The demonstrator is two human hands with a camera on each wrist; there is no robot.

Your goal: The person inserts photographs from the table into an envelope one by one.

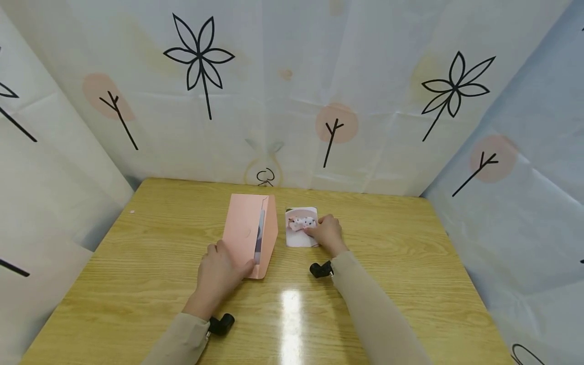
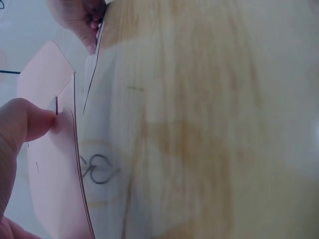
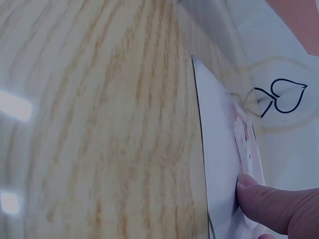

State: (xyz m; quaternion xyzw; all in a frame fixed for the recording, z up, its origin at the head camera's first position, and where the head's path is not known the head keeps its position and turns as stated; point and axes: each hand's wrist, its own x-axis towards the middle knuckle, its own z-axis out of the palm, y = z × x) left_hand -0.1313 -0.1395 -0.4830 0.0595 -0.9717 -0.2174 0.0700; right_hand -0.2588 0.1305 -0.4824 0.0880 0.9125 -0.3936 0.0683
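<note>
A pink paper envelope [image 1: 242,223] stands left of centre on the table, its flap raised along the right side and a dark-and-pale card [image 1: 259,238] showing in its opening. My left hand [image 1: 220,271] grips its near end, the thumb on the front by the opening in the left wrist view. Just right of the envelope is a photo card [image 1: 296,238] with a spotted figure on a pale ground. My right hand [image 1: 329,234] pinches its right edge, thumb on the picture. Whether several cards are stacked there I cannot tell.
The wooden table [image 1: 388,243] runs back to a white patterned cloth [image 1: 283,101], with more cloth at both sides. Black wrist cameras hang at both cuffs. A tiny pale scrap [image 1: 132,211] lies at the far left.
</note>
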